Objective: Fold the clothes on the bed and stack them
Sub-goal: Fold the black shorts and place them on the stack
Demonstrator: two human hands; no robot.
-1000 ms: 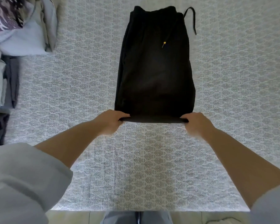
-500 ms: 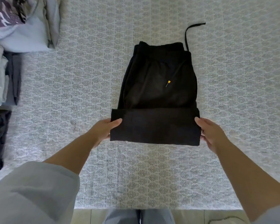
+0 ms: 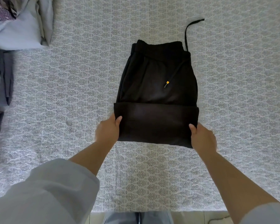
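A pair of black trousers (image 3: pixel 157 94) lies flat on the bed (image 3: pixel 71 78), already doubled lengthwise, with its near end turned over into a broad band that crosses the full width. The cloth is matt and soft-looking, dense enough to hold a straight fold line. Beyond the fingers, the gathered waistband sits at the far end, and a thin drawstring (image 3: pixel 171 76) with a yellow tip runs down the front, while a second black cord (image 3: pixel 187 33) curls out past the waistband onto the bedspread. The bedspread is pale grey with a repeating leafy pattern, slightly puckered.

The left hand (image 3: pixel 107 131) grips the left edge of the folded band, thumb on top and the other fingers tucked beneath. The right hand (image 3: pixel 202 138) holds the right edge likewise, thumb laid on the cloth; its fingers are blurred, so they seem to be curled under. Both forearms reach forward, grey sleeves pushed up.

Well to the left of the left fingers lie other clothes (image 3: pixel 14 26), grey and patterned.
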